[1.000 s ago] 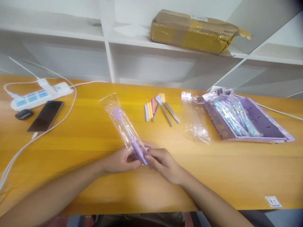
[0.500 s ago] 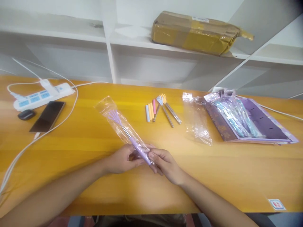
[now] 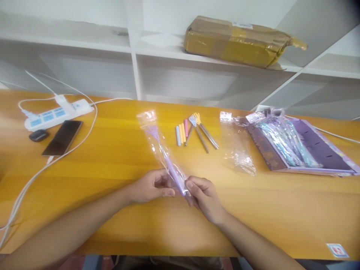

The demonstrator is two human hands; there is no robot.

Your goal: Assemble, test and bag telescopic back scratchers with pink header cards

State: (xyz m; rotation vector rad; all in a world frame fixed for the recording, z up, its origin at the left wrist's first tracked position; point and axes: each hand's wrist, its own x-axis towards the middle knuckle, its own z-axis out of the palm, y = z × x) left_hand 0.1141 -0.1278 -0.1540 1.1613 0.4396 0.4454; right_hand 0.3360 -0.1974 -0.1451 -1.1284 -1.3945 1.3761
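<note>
A purple telescopic back scratcher [image 3: 174, 174] with a hand-shaped head and metal shaft lies inside a clear plastic bag [image 3: 146, 116], tilted with its head away from me. My right hand [image 3: 204, 195] pinches the bag's near end beside the handle tip. Curled around the bag's left side is my left hand [image 3: 152, 186], its thumb in front and its fingers partly hidden behind the plastic. Beyond the hands lie blue and yellow scratcher heads [image 3: 192, 120] on metal shafts. Several loose coloured handle sleeves [image 3: 182, 133] are beside them.
Flattened clear bags [image 3: 239, 150] lie right of the scratcher parts. A purple box [image 3: 332, 153] holds several bagged scratchers [image 3: 287, 142]. At left are a power strip [image 3: 57, 114], a phone [image 3: 62, 138], a black case [image 3: 38, 135] and white cables. A taped carton [image 3: 239, 43] rests on the shelf.
The bagged back scratcher has swung slightly more upright, its head moving right. Both hands have shifted a little right in view, and the left thumb has moved slightly off the handle.
</note>
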